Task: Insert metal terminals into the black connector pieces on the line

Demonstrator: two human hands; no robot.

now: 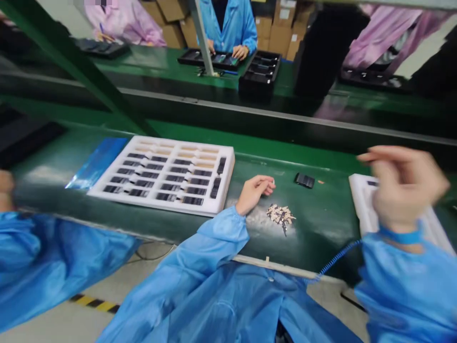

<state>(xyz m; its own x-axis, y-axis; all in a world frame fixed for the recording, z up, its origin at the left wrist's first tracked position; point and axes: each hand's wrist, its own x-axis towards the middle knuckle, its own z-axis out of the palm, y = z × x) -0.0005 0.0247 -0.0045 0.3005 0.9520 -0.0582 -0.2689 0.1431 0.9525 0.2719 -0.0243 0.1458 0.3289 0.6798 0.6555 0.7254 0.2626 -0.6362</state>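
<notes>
My left hand (pixel 254 193) rests over the green bench between the white foam tray and a small pile of tan and black pieces (pixel 280 216). Its fingers are curled together, with a tiny pale bit at the tips too small to name. My right hand (pixel 407 183), smeared by motion, hovers above a second white foam tray (pixel 361 205) at the right; whether it holds anything does not show. A black ribbed part (pixel 304 180) lies on the bench beyond the pile. Rows of similar black parts fill many slots of the left foam tray (pixel 193 208).
A blue plastic bag (pixel 96 162) lies left of the tray. My right wrist wears a strap with a blue coiled cord (pixel 337 259). At the left edge sits a neighbour's blue sleeve (pixel 21 228). Across the bench, people work at black trays (pixel 260 71). A green post (pixel 82 71) slants at left.
</notes>
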